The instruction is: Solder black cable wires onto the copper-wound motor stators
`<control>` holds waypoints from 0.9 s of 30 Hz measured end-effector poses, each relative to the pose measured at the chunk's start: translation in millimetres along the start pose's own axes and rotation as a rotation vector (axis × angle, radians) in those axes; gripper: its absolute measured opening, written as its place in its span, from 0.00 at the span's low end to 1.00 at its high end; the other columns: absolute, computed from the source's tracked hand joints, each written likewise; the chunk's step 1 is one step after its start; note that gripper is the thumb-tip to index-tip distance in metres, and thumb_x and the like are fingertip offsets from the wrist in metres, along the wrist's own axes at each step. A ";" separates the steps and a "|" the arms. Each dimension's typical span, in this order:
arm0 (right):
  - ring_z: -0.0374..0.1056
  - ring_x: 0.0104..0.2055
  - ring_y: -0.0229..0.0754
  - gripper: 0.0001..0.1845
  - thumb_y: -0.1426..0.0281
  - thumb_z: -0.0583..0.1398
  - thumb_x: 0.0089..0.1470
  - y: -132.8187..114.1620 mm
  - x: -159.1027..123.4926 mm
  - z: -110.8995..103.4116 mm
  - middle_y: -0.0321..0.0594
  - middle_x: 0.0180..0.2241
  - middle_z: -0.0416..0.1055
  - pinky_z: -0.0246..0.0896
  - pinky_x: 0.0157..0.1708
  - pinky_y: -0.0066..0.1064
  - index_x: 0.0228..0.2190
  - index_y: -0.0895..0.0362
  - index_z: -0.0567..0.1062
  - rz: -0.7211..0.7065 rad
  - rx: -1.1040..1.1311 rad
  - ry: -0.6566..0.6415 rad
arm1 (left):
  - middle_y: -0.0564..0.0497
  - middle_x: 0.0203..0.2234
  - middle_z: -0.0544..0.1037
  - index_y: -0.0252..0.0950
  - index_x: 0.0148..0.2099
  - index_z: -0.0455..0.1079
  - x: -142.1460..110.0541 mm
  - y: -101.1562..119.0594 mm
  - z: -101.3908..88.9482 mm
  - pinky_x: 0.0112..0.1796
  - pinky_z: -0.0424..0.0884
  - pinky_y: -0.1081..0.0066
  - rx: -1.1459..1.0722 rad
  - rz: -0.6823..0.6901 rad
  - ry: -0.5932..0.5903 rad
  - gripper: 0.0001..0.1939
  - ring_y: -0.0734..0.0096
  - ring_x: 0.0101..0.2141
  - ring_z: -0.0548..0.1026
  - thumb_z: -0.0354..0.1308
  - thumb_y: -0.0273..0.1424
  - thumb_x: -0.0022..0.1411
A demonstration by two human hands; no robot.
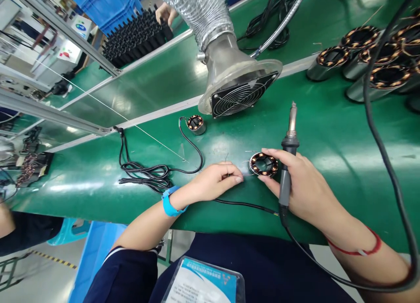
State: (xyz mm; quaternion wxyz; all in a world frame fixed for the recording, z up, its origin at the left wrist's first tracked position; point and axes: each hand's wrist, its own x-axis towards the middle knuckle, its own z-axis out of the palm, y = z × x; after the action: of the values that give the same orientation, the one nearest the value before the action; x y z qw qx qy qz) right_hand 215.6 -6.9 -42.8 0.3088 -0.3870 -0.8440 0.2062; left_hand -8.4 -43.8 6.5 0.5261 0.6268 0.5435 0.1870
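A small round stator with copper windings lies on the green bench mat. My right hand rests beside it, thumb and fingers touching the stator while it holds a grey soldering iron upright, tip pointing away. My left hand is closed in a pinch just left of the stator, fingertips on thin wire leads coming off it. A blue strap sits on the left wrist, a red band on the right.
A fume-extraction fan on a silver duct stands just behind. Another stator with a black cable lies to the left. Several larger stators sit at the far right. Another person's hand touches a black tray across the belt.
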 end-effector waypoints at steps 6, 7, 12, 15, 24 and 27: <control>0.71 0.40 0.50 0.22 0.61 0.58 0.60 -1.7 0.9 -0.4 0.47 0.45 0.74 0.67 0.37 0.41 0.53 0.56 0.67 -0.003 -0.002 -0.012 | 0.51 0.29 0.75 0.33 0.34 0.77 11.2 4.2 1.6 0.40 0.66 0.72 -0.214 0.042 -0.040 0.10 0.75 0.32 0.71 0.57 0.31 0.62; 0.71 0.40 0.50 0.22 0.61 0.58 0.60 -1.2 1.0 -1.0 0.47 0.44 0.74 0.67 0.37 0.41 0.53 0.55 0.67 -0.004 -0.001 -0.021 | 0.51 0.29 0.75 0.33 0.33 0.77 12.7 4.9 1.0 0.39 0.66 0.72 -0.251 0.034 -0.064 0.10 0.75 0.31 0.70 0.57 0.32 0.62; 0.72 0.41 0.49 0.22 0.63 0.58 0.60 4.4 4.1 -6.9 0.46 0.44 0.75 0.68 0.41 0.43 0.54 0.54 0.65 -0.002 0.012 -0.029 | 0.50 0.30 0.75 0.33 0.42 0.74 8.3 0.7 -2.6 0.32 0.63 0.73 -0.264 -0.022 -0.007 0.16 0.76 0.28 0.67 0.57 0.42 0.63; 0.72 0.46 0.51 0.24 0.64 0.58 0.60 9.0 6.5 -11.3 0.46 0.47 0.74 0.68 0.45 0.47 0.56 0.53 0.63 -0.002 0.028 -0.023 | 0.52 0.28 0.72 0.33 0.46 0.68 -2.6 -3.3 -2.9 0.28 0.62 0.73 -0.245 -0.013 0.308 0.25 0.77 0.24 0.63 0.43 0.49 0.69; 0.67 0.57 0.54 0.30 0.65 0.60 0.59 3.9 2.5 -21.4 0.44 0.52 0.72 0.62 0.56 0.53 0.60 0.49 0.58 0.020 0.134 0.122 | 0.44 0.41 0.75 0.33 0.46 0.69 -24.2 3.1 29.5 0.32 0.67 0.69 0.757 0.150 -0.224 0.12 0.68 0.33 0.73 0.50 0.35 0.67; 0.72 0.51 0.49 0.25 0.67 0.59 0.60 -9.7 0.2 -29.3 0.39 0.45 0.76 0.65 0.53 0.47 0.57 0.47 0.62 0.060 0.189 0.159 | 0.48 0.35 0.75 0.35 0.39 0.68 -22.7 6.4 29.0 0.33 0.65 0.71 0.601 0.119 -0.147 0.07 0.72 0.32 0.71 0.51 0.32 0.66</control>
State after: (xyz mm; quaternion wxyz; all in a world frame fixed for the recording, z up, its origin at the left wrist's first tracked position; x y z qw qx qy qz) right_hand 230.4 -9.5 -15.8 0.4035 -0.3962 -0.7818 0.2627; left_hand 10.3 -76.1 8.8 0.3432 0.7969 0.4973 0.0026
